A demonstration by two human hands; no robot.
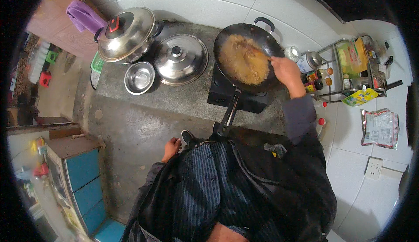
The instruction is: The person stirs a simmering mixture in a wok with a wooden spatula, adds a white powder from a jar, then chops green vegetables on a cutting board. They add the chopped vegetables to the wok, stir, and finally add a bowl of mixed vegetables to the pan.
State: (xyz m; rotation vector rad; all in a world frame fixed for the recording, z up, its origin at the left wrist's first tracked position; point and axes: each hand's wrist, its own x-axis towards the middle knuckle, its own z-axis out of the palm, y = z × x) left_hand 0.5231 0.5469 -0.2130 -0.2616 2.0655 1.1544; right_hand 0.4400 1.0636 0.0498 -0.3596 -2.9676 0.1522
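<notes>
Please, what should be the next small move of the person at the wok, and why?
Probably the left hand should take the long handle to steady the wok. The right hand is at the wok's right rim, beside the brown food, while the left hangs by the body and the handle, pointing toward the person, has no hand on it.

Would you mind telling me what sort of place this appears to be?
It looks like a kitchen, probably a household one: a wok sits on a black stove, a lidded steel pot stands on the grey counter, and small bottles are grouped to the right.
</notes>
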